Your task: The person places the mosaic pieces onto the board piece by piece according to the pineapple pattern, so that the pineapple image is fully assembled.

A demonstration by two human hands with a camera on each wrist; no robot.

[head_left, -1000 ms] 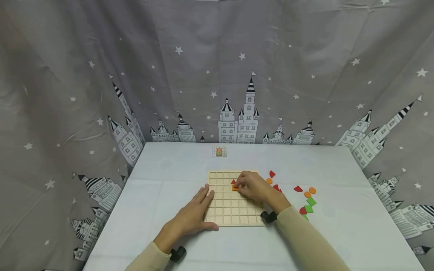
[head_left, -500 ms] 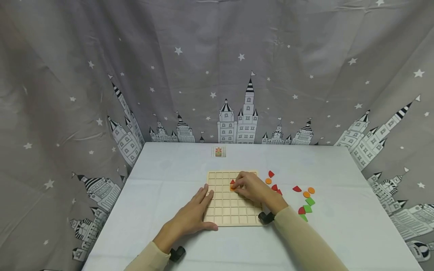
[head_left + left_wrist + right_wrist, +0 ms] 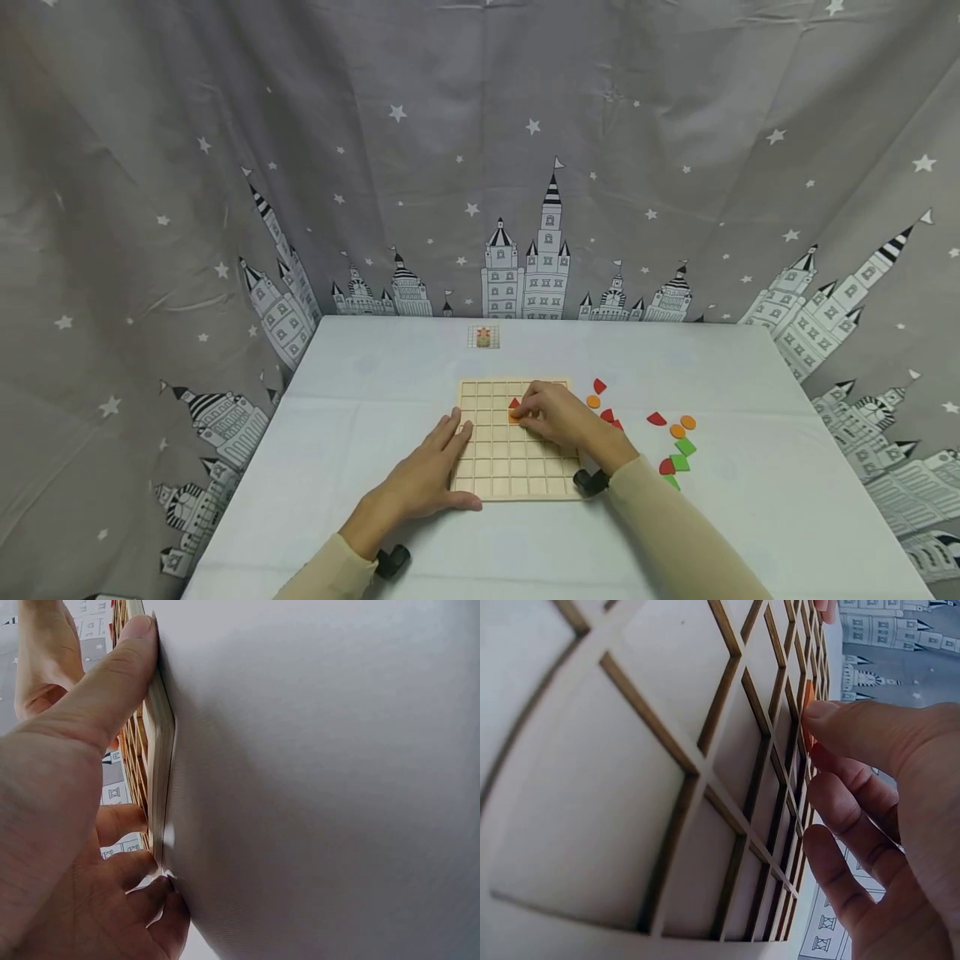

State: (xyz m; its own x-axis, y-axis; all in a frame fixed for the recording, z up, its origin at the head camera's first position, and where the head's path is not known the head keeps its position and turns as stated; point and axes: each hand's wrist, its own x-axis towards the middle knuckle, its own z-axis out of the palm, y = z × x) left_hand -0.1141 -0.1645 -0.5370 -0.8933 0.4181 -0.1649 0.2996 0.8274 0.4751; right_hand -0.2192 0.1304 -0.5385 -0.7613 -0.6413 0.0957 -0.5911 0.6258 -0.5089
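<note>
In the head view a square wooden grid board (image 3: 491,450) lies on the white table. My left hand (image 3: 423,475) spreads straight fingers along its left edge, with the thumb at the near left corner. The left wrist view shows that thumb (image 3: 112,682) along the board's side. My right hand (image 3: 558,412) is over the upper right part of the board and pinches a small orange piece (image 3: 514,416) between thumb and fingers at a grid cell. Its shape is partly hidden by the fingertips. Directly beyond it, a red pointed piece (image 3: 514,403) lies in a cell.
Right of the board lie loose red quarter-circle pieces (image 3: 656,418), orange discs (image 3: 678,431) and green pieces (image 3: 686,447). A small card (image 3: 483,337) with a coloured picture on a grid lies near the table's back edge. A grey castle-print curtain (image 3: 420,167) hangs behind.
Hardly anything differs. The right fingers stay at the same cell with the orange piece, and the left hand keeps its place along the board.
</note>
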